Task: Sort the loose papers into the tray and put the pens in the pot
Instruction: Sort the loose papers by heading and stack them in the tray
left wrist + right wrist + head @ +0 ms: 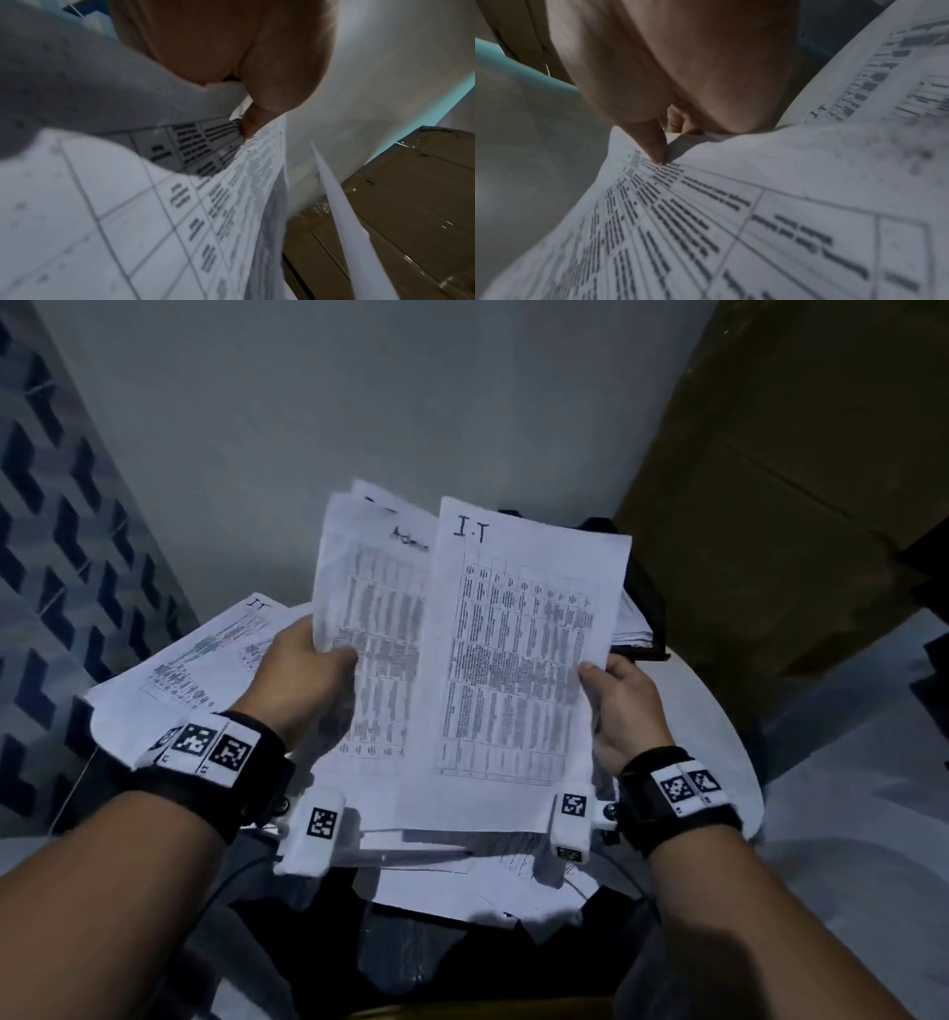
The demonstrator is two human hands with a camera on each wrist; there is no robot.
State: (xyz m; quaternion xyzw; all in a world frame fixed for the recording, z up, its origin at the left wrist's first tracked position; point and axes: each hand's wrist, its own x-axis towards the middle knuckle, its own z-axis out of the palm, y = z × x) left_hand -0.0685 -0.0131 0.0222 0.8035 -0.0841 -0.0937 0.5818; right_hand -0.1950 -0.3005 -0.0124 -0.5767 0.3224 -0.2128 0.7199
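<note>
Grey wall (359, 403) and a round white table (719, 737) strewn with loose papers (195, 660) frame the head view, where the left hand (303, 675) grips a sheaf (369, 608) and the right hand (624, 706) pinches the "I.T" sheet (518, 660), both above the table. Left wrist camera: thumb and fingers (254, 125) clamp printed pages. Right wrist camera: the thumb (652, 140) presses the sheet's edge.

Round white table (719, 711), loose printed papers (195, 670) strewn over it, black tray (642, 608) at back
</note>
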